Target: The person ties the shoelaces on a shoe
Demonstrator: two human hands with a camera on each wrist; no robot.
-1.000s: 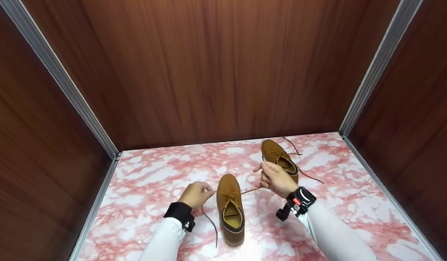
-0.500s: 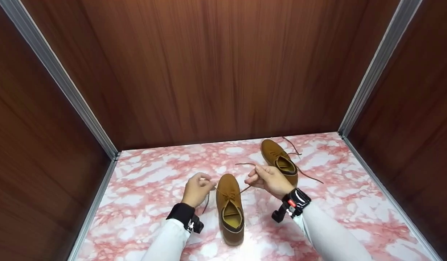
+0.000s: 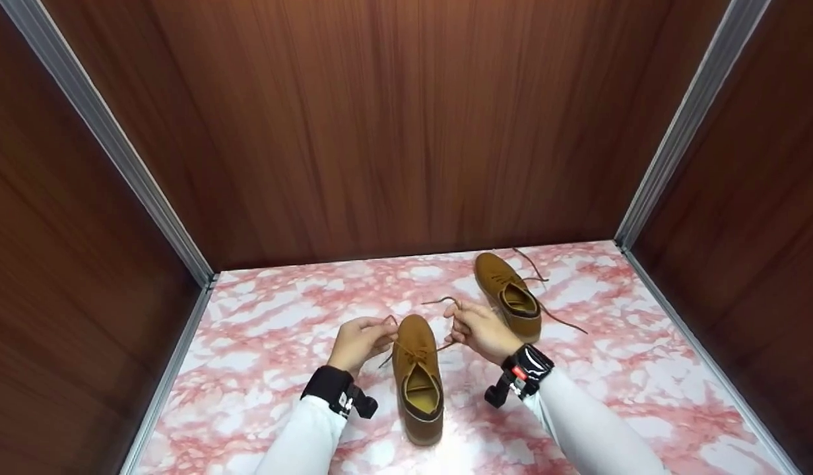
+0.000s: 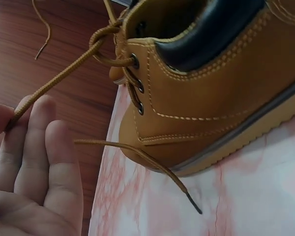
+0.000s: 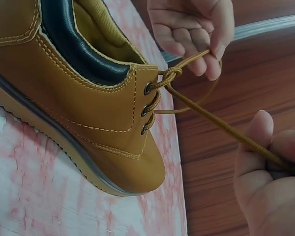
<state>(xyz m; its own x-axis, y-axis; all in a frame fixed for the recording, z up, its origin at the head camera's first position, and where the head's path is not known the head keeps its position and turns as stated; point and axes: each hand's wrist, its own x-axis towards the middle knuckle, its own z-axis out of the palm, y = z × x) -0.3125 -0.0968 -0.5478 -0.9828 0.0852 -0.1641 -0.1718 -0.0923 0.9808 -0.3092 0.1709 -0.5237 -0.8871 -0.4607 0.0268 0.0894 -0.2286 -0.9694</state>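
A tan lace-up shoe (image 3: 416, 338) with a dark padded collar stands upright between both hands, toe pointing away. Its brown lace (image 4: 59, 73) crosses in a knot (image 5: 171, 76) above the top eyelets. On the shoe's left, my left hand (image 3: 361, 342) pinches one side of the lace between thumb and forefinger; this lace's dark-tipped end (image 4: 191, 202) hangs past the fingers. To the right of the shoe, my right hand (image 3: 482, 331) grips the other side, drawn out from the knot, and its free end (image 3: 439, 301) sticks out ahead of the fingers.
A matching shoe (image 3: 505, 290) stands at the back right, its loose laces (image 3: 565, 322) trailing on the marbled pink-and-white surface (image 3: 274, 316). Dark wood panels (image 3: 380, 132) rise at the back and both sides, with metal strips in the corners.
Both hands have come closer to the shoe from a wide, taut pull. The left lace end has swung forward off the shoe's side. The right lace end now shows ahead of the right hand.
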